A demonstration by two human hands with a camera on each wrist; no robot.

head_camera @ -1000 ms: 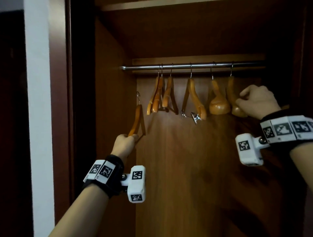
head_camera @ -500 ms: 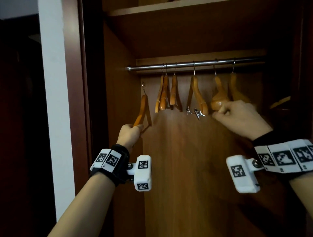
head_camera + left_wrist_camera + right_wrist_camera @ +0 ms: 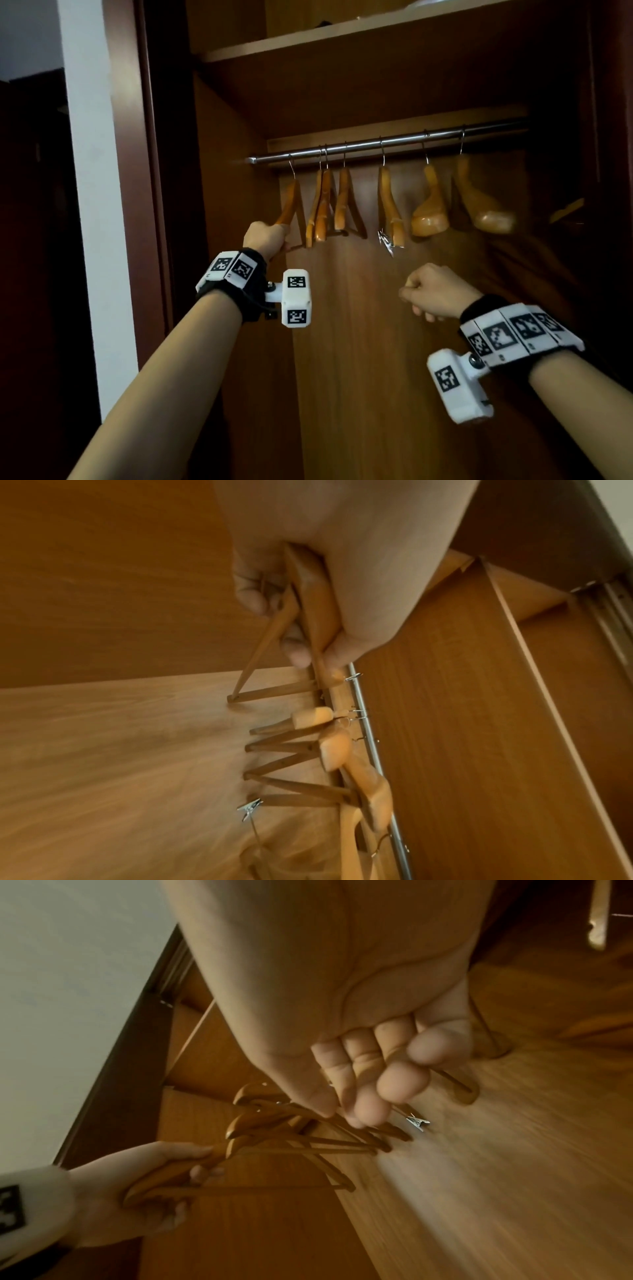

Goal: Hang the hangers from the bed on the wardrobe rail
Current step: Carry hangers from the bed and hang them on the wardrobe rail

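Head view: the left hand (image 3: 265,236) grips the lower end of a wooden hanger (image 3: 291,205), fingers curled round its shoulder and crossbar. The hook (image 3: 291,168) of this hanger sits at the rail (image 3: 387,141), near the rail's left end; whether it rests fully on the metal cannot be told. The right hand (image 3: 436,291) hangs below the hung hangers and well apart from them, fingers curled loosely and holding nothing.

Right of the left hand, six more hangers hang from the rail: a close pair (image 3: 322,205), a single one (image 3: 344,202), a clip hanger (image 3: 388,205) with a metal clip (image 3: 385,240) at its lower end, and two broad-shouldered hangers (image 3: 430,205) above and beyond the right hand. The rightmost of these (image 3: 479,202) is blurred.

Left wrist view: the left hand (image 3: 325,574) wraps the held hanger (image 3: 308,593), with a fingertip (image 3: 296,650) pressed on the wood. The rail (image 3: 373,753) runs away from the hand, hooks spaced along it.

Right wrist view: the right hand (image 3: 369,1069) shows a bare palm with bent fingers (image 3: 400,1085) closing on nothing. Beyond it the left hand (image 3: 130,1191) holds its hanger (image 3: 171,1175), just beside the grouped hangers.

A shelf (image 3: 342,31) lies above the rail, over both hands. The wardrobe's back panel (image 3: 376,394) stands behind the hands.
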